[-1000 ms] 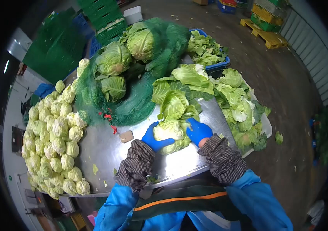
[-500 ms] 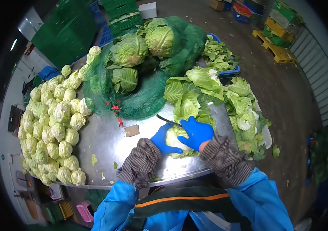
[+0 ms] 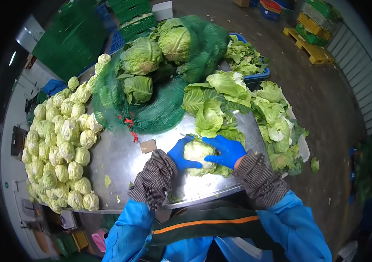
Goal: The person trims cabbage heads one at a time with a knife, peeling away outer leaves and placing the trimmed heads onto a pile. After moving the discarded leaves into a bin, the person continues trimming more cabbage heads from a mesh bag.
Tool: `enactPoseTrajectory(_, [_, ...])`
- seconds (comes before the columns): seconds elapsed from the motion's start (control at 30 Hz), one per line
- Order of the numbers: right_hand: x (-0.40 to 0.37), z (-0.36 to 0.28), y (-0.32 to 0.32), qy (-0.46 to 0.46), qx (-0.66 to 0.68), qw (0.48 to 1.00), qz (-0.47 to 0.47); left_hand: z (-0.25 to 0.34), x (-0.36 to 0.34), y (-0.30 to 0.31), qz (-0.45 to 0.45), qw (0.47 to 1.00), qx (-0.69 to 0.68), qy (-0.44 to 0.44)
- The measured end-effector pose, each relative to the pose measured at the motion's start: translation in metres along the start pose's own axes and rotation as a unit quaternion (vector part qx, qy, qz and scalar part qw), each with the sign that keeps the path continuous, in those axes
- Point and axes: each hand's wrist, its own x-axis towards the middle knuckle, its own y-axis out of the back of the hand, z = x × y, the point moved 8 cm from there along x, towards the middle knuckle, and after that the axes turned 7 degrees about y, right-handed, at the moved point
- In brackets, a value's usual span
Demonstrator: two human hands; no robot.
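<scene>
A pale, trimmed cabbage head (image 3: 197,152) sits low over the near part of the metal table. My left hand (image 3: 182,154), in a blue glove, is wrapped around its left side. Against its right side presses my right hand (image 3: 224,151), gloved in blue too, with the fingers curved over it. Loose green leaves (image 3: 214,169) lie under and beside the cabbage head. Larger outer leaves (image 3: 212,114) are heaped just beyond my right hand. The undersides of both palms are hidden.
Trimmed cabbages (image 3: 66,150) are piled along the left side of the table (image 3: 120,174). Ahead, a green net sack (image 3: 164,120) holds several large cabbages. A small brown block (image 3: 148,146) lies near my left hand. Leaf-filled tubs (image 3: 303,148) stand at right.
The dark, thin tool by my left hand is out of sight now. My hands have spread to the cabbage head's two sides, and its pale face shows more. The view has shifted slightly.
</scene>
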Motion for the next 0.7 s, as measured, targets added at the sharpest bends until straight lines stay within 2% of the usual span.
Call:
enactPoseTrajectory(0.03, [0.002,0.011,-0.003,-0.031,0.065,0.996,-0.045,0.001,0.003,0.000,-0.016,1.000,0.001,0.006])
enactPoseTrajectory(0.07, [0.002,0.019,-0.003,-0.056,0.065,0.994,-0.073,-0.013,0.007,-0.003,-0.010,1.000,-0.005,-0.007])
enactPoseTrajectory(0.17, [0.003,0.010,0.013,0.046,0.003,0.999,0.029,-0.015,0.006,-0.004,-0.015,0.999,-0.031,-0.010])
enactPoseTrajectory(0.2, [0.002,-0.004,0.013,0.052,-0.067,0.996,-0.007,-0.016,0.005,-0.004,-0.018,0.999,-0.047,-0.009])
enactPoseTrajectory(0.3, [-0.003,-0.008,-0.003,0.065,-0.094,0.993,-0.027,-0.014,0.002,-0.002,-0.029,0.996,-0.085,-0.003])
enactPoseTrajectory(0.4, [0.002,-0.008,-0.004,0.065,-0.095,0.993,-0.028,-0.011,0.000,0.001,-0.027,0.996,-0.083,0.002])
enactPoseTrajectory(0.43, [0.003,-0.005,-0.001,0.053,-0.042,0.998,-0.008,-0.019,-0.002,-0.001,-0.020,0.997,-0.073,0.004])
enactPoseTrajectory(0.5, [0.001,0.005,0.004,0.026,0.063,0.997,0.032,-0.021,-0.005,-0.004,-0.013,0.998,-0.063,0.002])
enactPoseTrajectory(0.57, [0.005,0.042,0.011,-0.031,0.105,0.988,0.110,-0.011,-0.011,-0.004,-0.011,0.998,-0.061,-0.001])
enactPoseTrajectory(0.6, [0.009,0.061,0.011,-0.061,0.127,0.979,0.149,-0.005,-0.014,-0.003,0.002,0.999,-0.021,-0.031])
enactPoseTrajectory(0.7, [0.010,0.117,0.005,-0.267,-0.072,0.954,0.120,0.015,-0.013,0.002,0.023,0.996,0.018,0.082])
